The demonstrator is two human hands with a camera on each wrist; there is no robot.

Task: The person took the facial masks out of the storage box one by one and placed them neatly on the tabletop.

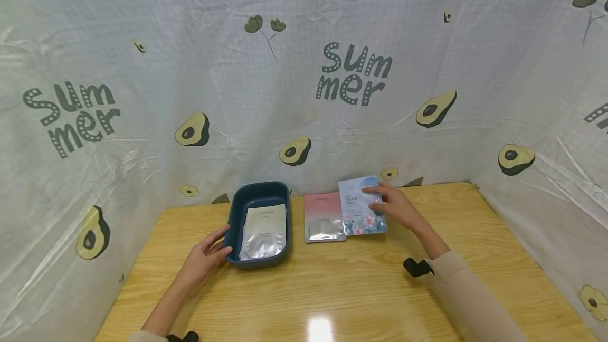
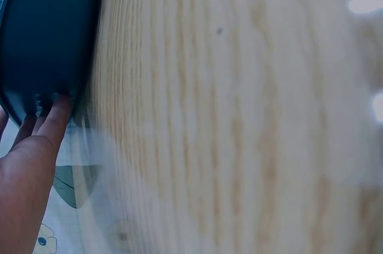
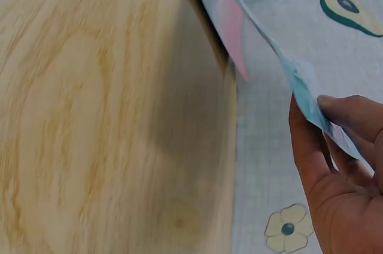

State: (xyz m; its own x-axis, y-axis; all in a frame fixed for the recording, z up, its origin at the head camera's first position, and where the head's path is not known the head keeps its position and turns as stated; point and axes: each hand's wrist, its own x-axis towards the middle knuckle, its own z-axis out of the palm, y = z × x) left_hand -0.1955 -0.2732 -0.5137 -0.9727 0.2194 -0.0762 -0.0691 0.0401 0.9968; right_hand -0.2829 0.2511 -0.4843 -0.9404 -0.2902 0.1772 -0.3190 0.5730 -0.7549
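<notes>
While the left hand [image 1: 205, 260] rests uncurled against the tray [image 1: 264, 263], perhaps for steadying, the right hand [image 1: 398, 206] pinches the blue packet [image 1: 357, 209].

The light-blue packet [image 1: 352, 212] bears pink flowers [image 1: 369, 221], the pink pouch [image 1: 323, 209] shows silver, and the tray [image 1: 264, 263] is dark blue.

white glare [image 1: 320, 329] spots the table [image 1: 370, 289]; the left wrist view looks soft.

Left hand [image 2: 29, 173] against dark blue bin [image 2: 51, 32]
</notes>
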